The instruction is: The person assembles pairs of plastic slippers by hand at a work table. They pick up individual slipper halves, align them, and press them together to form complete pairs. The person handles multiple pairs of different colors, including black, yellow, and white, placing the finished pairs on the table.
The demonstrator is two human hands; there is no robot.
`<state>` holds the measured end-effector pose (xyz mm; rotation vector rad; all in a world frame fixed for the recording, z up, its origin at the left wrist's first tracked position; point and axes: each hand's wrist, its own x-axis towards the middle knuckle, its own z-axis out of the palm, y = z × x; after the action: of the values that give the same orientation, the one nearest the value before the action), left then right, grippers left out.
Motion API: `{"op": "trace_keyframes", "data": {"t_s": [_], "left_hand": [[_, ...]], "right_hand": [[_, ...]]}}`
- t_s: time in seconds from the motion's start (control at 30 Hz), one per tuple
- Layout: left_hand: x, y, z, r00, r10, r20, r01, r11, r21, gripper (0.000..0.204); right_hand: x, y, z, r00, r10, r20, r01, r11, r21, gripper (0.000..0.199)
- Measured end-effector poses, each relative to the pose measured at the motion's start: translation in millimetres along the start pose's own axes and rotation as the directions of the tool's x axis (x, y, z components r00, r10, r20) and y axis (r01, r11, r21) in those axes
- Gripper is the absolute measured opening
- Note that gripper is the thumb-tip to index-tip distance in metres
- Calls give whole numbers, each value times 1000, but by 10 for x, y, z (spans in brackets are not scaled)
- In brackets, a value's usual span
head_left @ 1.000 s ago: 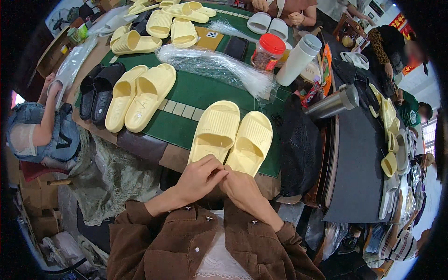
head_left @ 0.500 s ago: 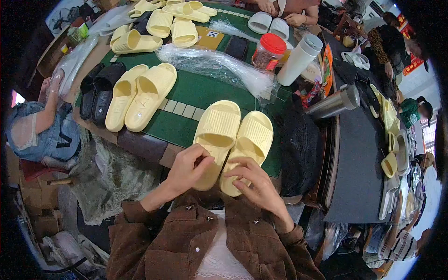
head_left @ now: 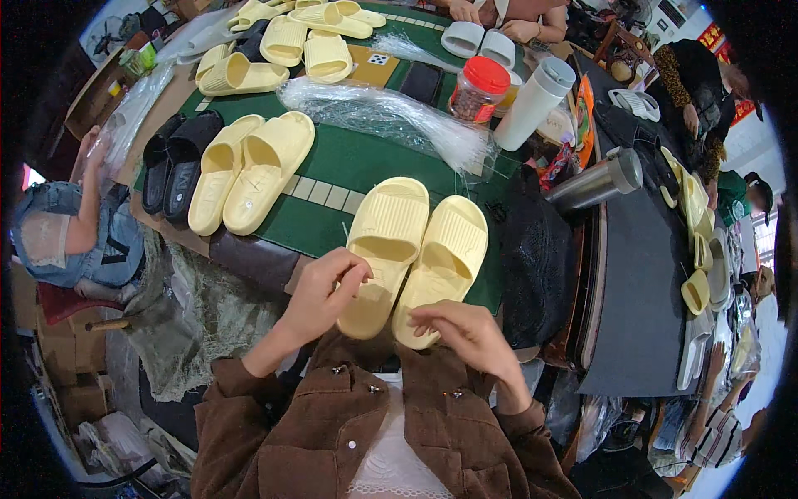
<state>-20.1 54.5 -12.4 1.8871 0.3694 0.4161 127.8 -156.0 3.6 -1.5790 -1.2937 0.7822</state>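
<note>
A pair of pale yellow slides stands at the table's near edge, toes away from me: the left slide (head_left: 387, 218) and the right slide (head_left: 455, 237). My left hand (head_left: 326, 287) is over the left slide's heel, its fingers curled and the thumb near the index finger. Over the right slide's heel is my right hand (head_left: 467, 333), fingers bent and pressed together. Anything in either pinch is too small to make out. Beyond the slides lies a bundle of clear plastic strands (head_left: 391, 121).
At left stand another yellow pair (head_left: 268, 170) and a black pair (head_left: 189, 166). A red-lidded jar (head_left: 479, 90), a white flask (head_left: 534, 104) and a steel tumbler (head_left: 594, 185) stand at right. More yellow slides (head_left: 283, 41) lie at the back; co-workers sit around.
My right hand has drawn down and to the right, its fingers closing together. My left hand has shifted slightly left and down. The slides stay nearly in place.
</note>
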Motion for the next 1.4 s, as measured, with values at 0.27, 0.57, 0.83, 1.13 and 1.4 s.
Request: {"op": "trace_keyframes", "data": {"t_s": [0.27,0.57,0.83,1.13,1.4], "left_hand": [[-22,-27,31,964,-89,252,7,952,306,15],[95,-191,121,994,-6,111,-41,910,412,11],[351,-240,396,994,37,98,-88,808,583,24],[376,-184,468,975,155,158,-221,736,641,68],[752,-204,528,913,-155,376,-101,810,578,66]], "right_hand": [[-152,164,-177,964,265,22,-265,964,-6,26],[-116,174,-84,925,341,166,-358,930,86,23],[-15,344,-107,907,421,-30,-402,884,240,21],[182,423,194,941,16,-338,-154,910,-385,50],[562,511,106,916,270,-296,-312,944,-104,43]]}}
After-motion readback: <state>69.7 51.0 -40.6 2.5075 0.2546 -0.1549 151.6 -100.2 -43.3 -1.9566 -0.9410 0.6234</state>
